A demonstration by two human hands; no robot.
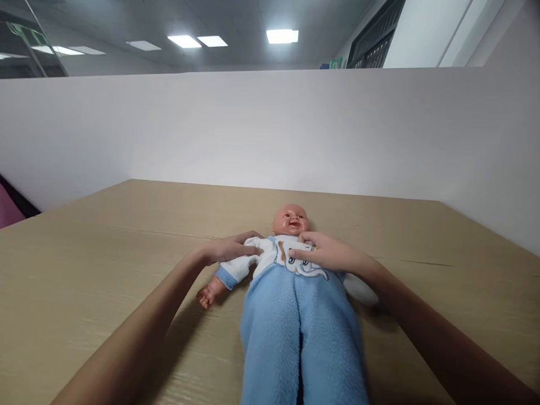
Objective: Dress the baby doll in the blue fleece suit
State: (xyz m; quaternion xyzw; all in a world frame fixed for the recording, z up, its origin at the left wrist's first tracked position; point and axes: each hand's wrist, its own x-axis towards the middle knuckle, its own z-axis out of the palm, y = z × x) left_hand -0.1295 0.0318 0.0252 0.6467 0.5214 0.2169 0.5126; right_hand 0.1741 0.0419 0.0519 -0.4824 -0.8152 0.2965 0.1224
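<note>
A baby doll [291, 219] with a bare head lies on its back, head away from me. It wears a fleecy romper [295, 315], white at the chest with an embroidered animal face, light blue below. My left hand [232, 247] grips the doll's shoulder and upper sleeve on the left side, thumb across the front. On the other side of the chest, my right hand [327, 252] holds the romper, its fingers bent near the collar and its thumb over the embroidery. The doll's left-side hand [206, 296] sticks out of a blue cuff; its other hand is hidden behind my forearm.
The doll rests on a wide tan tabletop [126, 253] with a thin seam across it. White partition walls [270, 129] rise behind it and at the right. At the far left edge a pink and black item [10, 205] is partly visible.
</note>
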